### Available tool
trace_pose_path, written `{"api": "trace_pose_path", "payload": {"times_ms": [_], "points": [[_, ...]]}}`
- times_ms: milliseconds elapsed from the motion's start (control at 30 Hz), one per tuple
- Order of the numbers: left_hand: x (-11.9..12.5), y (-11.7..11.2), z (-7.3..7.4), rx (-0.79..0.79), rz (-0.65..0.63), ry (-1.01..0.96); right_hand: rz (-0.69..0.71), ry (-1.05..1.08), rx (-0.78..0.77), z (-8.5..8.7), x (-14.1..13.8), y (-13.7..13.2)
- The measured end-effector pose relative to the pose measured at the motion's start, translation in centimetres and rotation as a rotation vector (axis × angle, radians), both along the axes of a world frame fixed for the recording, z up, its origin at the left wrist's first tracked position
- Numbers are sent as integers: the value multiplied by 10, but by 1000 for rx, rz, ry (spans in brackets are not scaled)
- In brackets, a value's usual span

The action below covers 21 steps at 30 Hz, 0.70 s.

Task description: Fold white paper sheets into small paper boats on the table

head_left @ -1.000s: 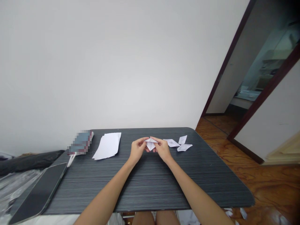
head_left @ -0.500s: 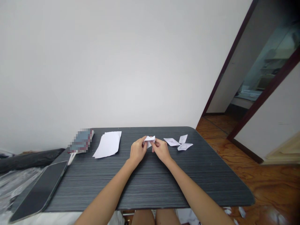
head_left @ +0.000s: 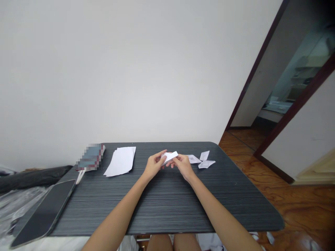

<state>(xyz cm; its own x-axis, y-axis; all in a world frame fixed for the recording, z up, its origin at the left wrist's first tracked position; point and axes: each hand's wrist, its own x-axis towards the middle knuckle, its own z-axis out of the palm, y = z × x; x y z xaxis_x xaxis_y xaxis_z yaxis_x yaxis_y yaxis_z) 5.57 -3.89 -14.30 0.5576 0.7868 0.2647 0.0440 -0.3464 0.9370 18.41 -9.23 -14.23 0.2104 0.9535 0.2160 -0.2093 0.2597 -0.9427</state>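
Observation:
Both hands meet over the far middle of the dark striped table (head_left: 167,205). My left hand (head_left: 154,165) and my right hand (head_left: 184,164) each pinch an end of a small folded white paper piece (head_left: 170,156), held a little above the tabletop. The fingers of both hands are curled round it. Just right of my right hand lie three folded white paper pieces (head_left: 201,160) on the table.
A stack of white paper sheets (head_left: 120,161) lies left of the hands, with a blurred-out book (head_left: 90,157) beyond it. A dark phone (head_left: 44,212) rests at the table's left edge. Paper scraps (head_left: 269,237) lie on the wooden floor at the right; a doorway opens further right.
The folded paper went from a wide triangular shape to a narrower, flatter strip between the fingers. Both hands stayed in the same spot, the right one shifting slightly right.

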Motion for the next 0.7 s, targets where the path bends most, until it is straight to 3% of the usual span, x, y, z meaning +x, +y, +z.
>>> {"api": "trace_pose_path", "payload": {"times_ms": [167, 433, 567, 700], "points": [[-4, 4, 1, 31, 81, -70, 70, 151, 30, 5, 3, -4], [-6, 1, 2, 512, 263, -31, 97, 403, 35, 7, 12, -3], [-4, -3, 4, 709, 232, -79, 88, 470, 37, 4, 13, 0], [-4, -5, 3, 790, 174, -84, 89, 443, 18, -1, 15, 3]]}}
